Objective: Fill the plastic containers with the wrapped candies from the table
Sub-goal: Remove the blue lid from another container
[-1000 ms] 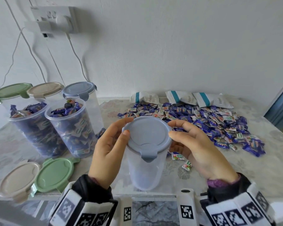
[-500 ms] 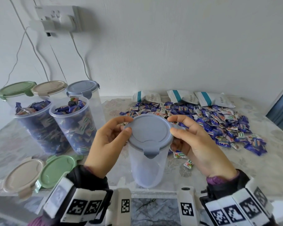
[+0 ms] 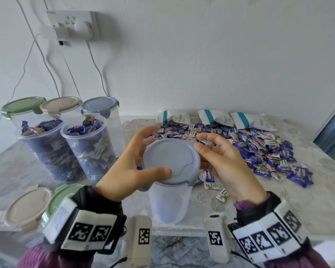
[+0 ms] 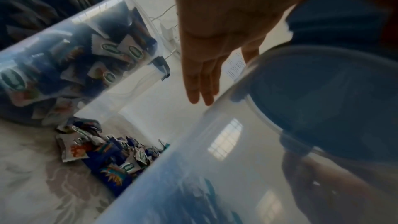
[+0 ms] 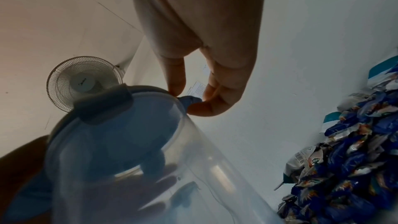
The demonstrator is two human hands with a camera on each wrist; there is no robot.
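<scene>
An empty clear container (image 3: 168,204) stands at the table's front edge with a blue-grey lid (image 3: 170,159) on top, sitting askew. My left hand (image 3: 132,163) grips the lid, thumb pressed on its top and fingers (image 4: 200,77) reaching past its far left rim. My right hand (image 3: 226,163) holds the lid's far right edge. In the right wrist view its thumb and fingers pinch a small blue tab (image 5: 189,100). A wide pile of wrapped candies (image 3: 259,151) lies behind and to the right.
Two open containers full of candies (image 3: 45,147) (image 3: 89,149) stand at the left. Behind them are three lidded ones (image 3: 99,105). A beige lid (image 3: 27,206) and a green lid (image 3: 64,196) lie at the front left. Candy bags (image 3: 213,117) rest by the wall. Loose candies (image 3: 211,182) lie under my right hand.
The lid has shifted on the container: its front latch now points toward the right. My left thumb has moved onto the lid's top. The right fingers stay at the far right edge.
</scene>
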